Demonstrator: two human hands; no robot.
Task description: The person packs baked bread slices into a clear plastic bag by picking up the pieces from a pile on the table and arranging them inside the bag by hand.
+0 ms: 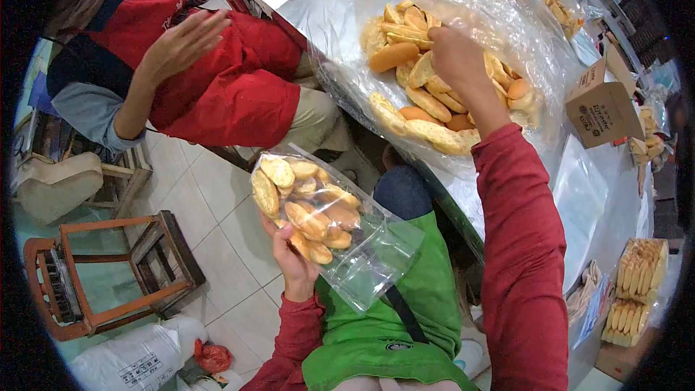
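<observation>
My left hand [289, 250] holds a clear plastic bag [376, 253] with several small bread pieces [308, 217] in its far part; the bag's near part hangs empty over my green apron. Over the metal table, my right hand [457, 54] reaches into a large open plastic bag [536, 36] full of bread pieces, both brown-crusted and pale cut ones [427, 101]. Its fingers are bent at the pile beside some pale pieces; whether they grip one is hidden.
A person in a red apron [239, 101] sits at the left, hands raised. A cardboard box [604, 105] and flat plastic bags [579, 195] lie on the table at right. Packed bread [641, 268] stands lower right. A wooden chair [119, 275] is on the tiled floor.
</observation>
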